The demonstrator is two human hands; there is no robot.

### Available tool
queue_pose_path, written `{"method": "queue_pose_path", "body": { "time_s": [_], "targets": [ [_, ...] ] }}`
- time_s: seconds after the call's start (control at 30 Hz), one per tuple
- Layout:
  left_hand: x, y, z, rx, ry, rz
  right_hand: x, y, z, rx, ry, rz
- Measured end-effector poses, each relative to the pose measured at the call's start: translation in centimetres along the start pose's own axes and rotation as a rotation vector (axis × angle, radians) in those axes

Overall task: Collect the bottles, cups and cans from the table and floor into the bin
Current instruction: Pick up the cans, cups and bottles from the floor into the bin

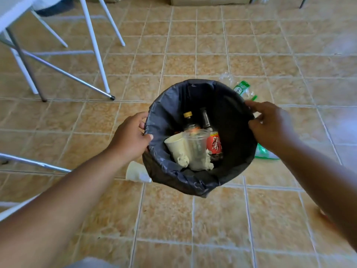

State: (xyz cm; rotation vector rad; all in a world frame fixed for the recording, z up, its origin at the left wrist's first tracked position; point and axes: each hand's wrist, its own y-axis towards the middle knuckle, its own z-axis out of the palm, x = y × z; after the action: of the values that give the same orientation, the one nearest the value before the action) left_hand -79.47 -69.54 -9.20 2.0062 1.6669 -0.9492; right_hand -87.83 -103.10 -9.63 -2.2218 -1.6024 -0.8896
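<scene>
Left hand [131, 135]: clasps the left rim of the bin [173, 176], thumb on the inner edge and fingers curled round the outside. Right hand [270, 124]: grasps the opposite, right rim, fingers folded over the edge. Bin: round, lined with a black bag [237, 117] turned down over the rim, held between both hands above the tiled floor [212, 219] (whether its base touches the tiles cannot be told). Contents, lower half of the bin: one paper cup [174, 144], cream, lying tilted at the left; one clear plastic cup [197, 146] just beside it, mouth upward; one red can [214, 145] touching the clear cup on the right; one dark bottle with a gold cap [188, 120] and one dark bottle with a black neck [205, 118], both leaning behind the cups. Loose on the floor: one white cup [136, 172] on its side just beside the bin at lower left, partly hidden by the bag; one crushed clear bottle with a green label [241, 89] behind the bin at upper right; one greenish plastic piece [264, 152] beside the bin under the right wrist, mostly hidden. Surroundings: white folding surface [15, 10] at upper left on metal legs [92, 45]; cardboard boxes [208, 0] along the far edge.
</scene>
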Motion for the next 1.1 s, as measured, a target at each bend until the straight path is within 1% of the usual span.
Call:
{"method": "queue_pose_path", "body": {
  "time_s": [0.1, 0.3, 0.43, 0.5, 0.6, 0.7, 0.8, 0.87, 0.93, 1.03, 1.07, 1.1],
  "targets": [
    [0.0, 1.6, 1.4, 0.001, 0.008, 0.002, -0.7, 0.4, 1.2, 0.010, -0.016, 0.023],
    [0.4, 3.9, 3.0, -0.108, -0.004, 0.050, -1.6, 2.6, 2.4, -0.010, -0.015, 0.090],
    [0.7, 3.9, 3.9, -0.158, 0.052, 0.086, -1.5, 2.3, 2.9, -0.024, -0.095, 0.020],
    [0.9, 3.7, 4.6, -0.156, 0.085, 0.113, -1.4, 1.9, 3.2, 0.006, -0.154, -0.004],
    [1.3, 3.5, 5.3, -0.132, 0.148, 0.174, -1.4, 1.3, 4.0, 0.080, -0.240, 0.009],
    [2.0, 3.3, 5.8, -0.063, 0.185, 0.191, -1.5, 1.5, 4.4, 0.118, -0.312, -0.008],
    [2.2, 3.3, 5.9, 0.007, 0.149, 0.190, -1.6, 1.7, 4.6, 0.138, -0.363, -0.075],
    [2.4, 3.2, 5.6, 0.034, 0.157, 0.214, -1.8, 1.8, 4.5, 0.151, -0.377, -0.131],
    [3.0, 3.0, 5.2, 0.053, 0.115, 0.255, -2.1, 1.9, 4.4, 0.177, -0.387, -0.168],
    [5.3, 2.7, 4.9, -0.027, -0.072, 0.281, -2.4, 2.1, 4.2, 0.197, -0.404, -0.189],
    [6.5, 2.5, 4.9, -0.070, -0.104, 0.260, -2.4, 2.1, 4.2, 0.197, -0.404, -0.190],
    [8.0, 2.4, 4.9, -0.097, -0.085, 0.223, -2.4, 2.1, 4.2, 0.196, -0.402, -0.191]
  ]
}}
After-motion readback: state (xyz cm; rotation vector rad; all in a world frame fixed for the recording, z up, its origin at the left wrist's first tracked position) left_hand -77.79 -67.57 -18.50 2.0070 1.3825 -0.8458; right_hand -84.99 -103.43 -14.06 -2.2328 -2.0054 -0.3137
